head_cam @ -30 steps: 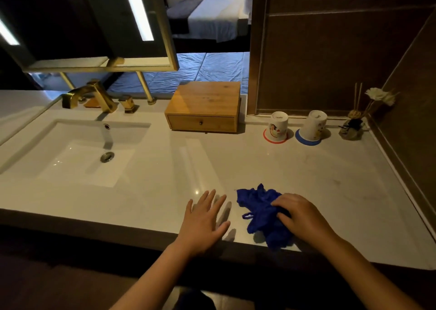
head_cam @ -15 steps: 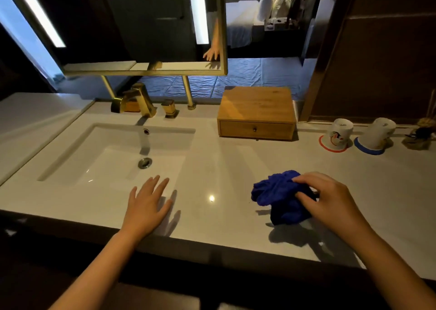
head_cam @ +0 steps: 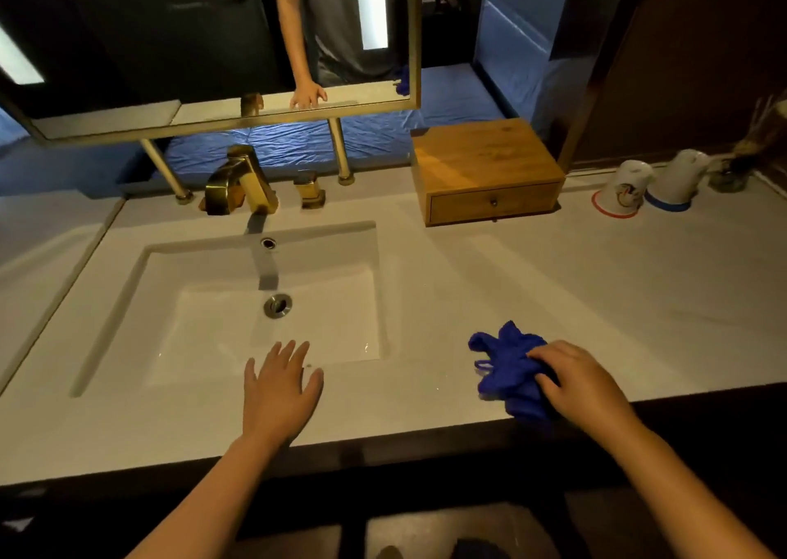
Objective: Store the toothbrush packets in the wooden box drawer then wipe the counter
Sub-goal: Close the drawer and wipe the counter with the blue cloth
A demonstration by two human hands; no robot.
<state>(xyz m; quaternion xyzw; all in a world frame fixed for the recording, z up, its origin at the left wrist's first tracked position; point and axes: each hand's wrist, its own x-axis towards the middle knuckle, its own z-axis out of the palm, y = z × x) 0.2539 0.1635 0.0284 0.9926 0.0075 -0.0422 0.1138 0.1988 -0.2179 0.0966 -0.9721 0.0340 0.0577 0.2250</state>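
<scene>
Right hand [head_cam: 583, 382] is down on the blue cloth [head_cam: 509, 371], fingers [head_cam: 543, 352] curled over the bunched fabric and gripping it against the white desk [head_cam: 553, 286], right at the near edge, to the right of the sink [head_cam: 272, 303]. Part of the cloth spills out to the left of the hand and a fold hangs just over the near lip of the desk.

Left hand [head_cam: 279, 388] lies flat, palm down, fingers straight and slightly spread, holding nothing; it rests on the strip of desk between the sink's near rim and the near edge, fingertips reaching over the basin rim. The two hands are well apart.

Far right of the sink, against the back, sits the wooden box [head_cam: 485, 166], its single drawer [head_cam: 489, 205] pushed fully in, small knob in the middle. No toothbrush packets can be seen on the desk.

Further right along the back stand two upturned cups: one on a red-ringed coaster [head_cam: 624, 190], one on a blue-ringed coaster [head_cam: 677, 183], just beside each other, with a small reed vase [head_cam: 730, 175] at the far right corner. Behind the sink, the gold faucet [head_cam: 240, 181] and its handle [head_cam: 311, 190], and above them the mirror [head_cam: 213, 39], showing a reflected arm and hand on the desk.
</scene>
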